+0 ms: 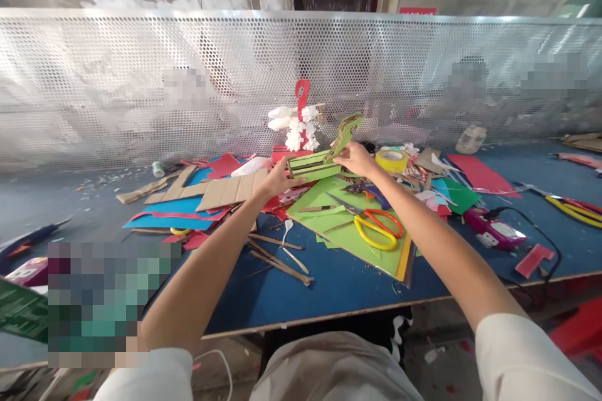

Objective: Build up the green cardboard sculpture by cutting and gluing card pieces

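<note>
Both my hands hold a green cardboard model (pixel 313 166) with a slatted flat base and a curved, upright piece (pixel 348 131) at its right end. My left hand (pixel 282 178) grips the left end of the base, fingers closed on its edge. At the right end my right hand (pixel 356 158) is closed on the model near the curved piece; its fingertips are partly hidden. Just behind stands a red figure (pixel 302 100) with white flower-like bits. Below the hands, scissors (pixel 376 229) with yellow and orange handles lie on green sheets (pixel 338 197).
Cardboard strips (pixel 226 193) and blue paper (pixel 174 216) lie to the left. Yellow tape (pixel 392 160), a red sheet (pixel 482 174), a purple device (pixel 496 229) with a cable and another pair of scissors (pixel 571 203) are on the right. A perforated metal screen (pixel 235 69) rises behind.
</note>
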### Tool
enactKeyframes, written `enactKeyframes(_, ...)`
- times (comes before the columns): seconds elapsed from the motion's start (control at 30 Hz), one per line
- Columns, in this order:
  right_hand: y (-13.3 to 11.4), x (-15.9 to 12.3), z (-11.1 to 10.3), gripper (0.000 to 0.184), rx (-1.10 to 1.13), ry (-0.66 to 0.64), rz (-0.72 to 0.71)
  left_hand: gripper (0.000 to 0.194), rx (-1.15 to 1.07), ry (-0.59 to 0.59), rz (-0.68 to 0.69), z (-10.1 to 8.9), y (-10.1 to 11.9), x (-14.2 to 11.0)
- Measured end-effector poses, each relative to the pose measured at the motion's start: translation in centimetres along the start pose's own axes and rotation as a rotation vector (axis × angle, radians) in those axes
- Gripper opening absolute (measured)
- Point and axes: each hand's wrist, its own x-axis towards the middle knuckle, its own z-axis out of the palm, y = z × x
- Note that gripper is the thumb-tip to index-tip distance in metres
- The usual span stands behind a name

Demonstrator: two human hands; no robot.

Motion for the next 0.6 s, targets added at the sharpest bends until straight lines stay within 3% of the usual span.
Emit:
enactKeyframes(0.07, -0.1, -1.6, -2.1, 0.035, -0.130, -0.036, 0.083, 0.088, 0.022, 0.045, -0.019, 0.7, -0.4, 0.1)
enactKeyframes(0.13, -0.1, -3.7, -4.1, 0.025, -0.321, -0.167, 0.192, 0.086, 0.010, 0.077, -0.038, 1.3, -0.8, 0.0)
enactKeyframes(0.23, 0.0, -6.5, -5.9, 0.050, -0.553, -0.557, 0.424, 0.085, -0.032, 0.083, -0.039, 1.8, -1.0, -0.2)
enactKeyframes(0.3, 0.2, -7.8, -6.1, 0.060, -0.606, -0.687, 0.520, 0.086, -0.029, 0.083, -0.034, 1.8, -1.0, -0.4)
enactKeyframes(0.4, 0.6, -8.6, -6.3, 0.059, -0.584, -0.657, 0.533, 0.087, 0.011, 0.098, -0.058, 1.8, -0.8, -0.5)
enactKeyframes(0.5, 0.8, -9.0, -6.8, 0.052, -0.522, -0.551, 0.440, 0.085, 0.029, 0.108, -0.092, 1.7, -0.6, -0.5)
enactKeyframes(0.6, 0.5, -9.4, -7.1, 0.039, -0.260, -0.460, 0.393, 0.083, 0.049, 0.115, -0.094, 1.5, -0.2, -0.6)
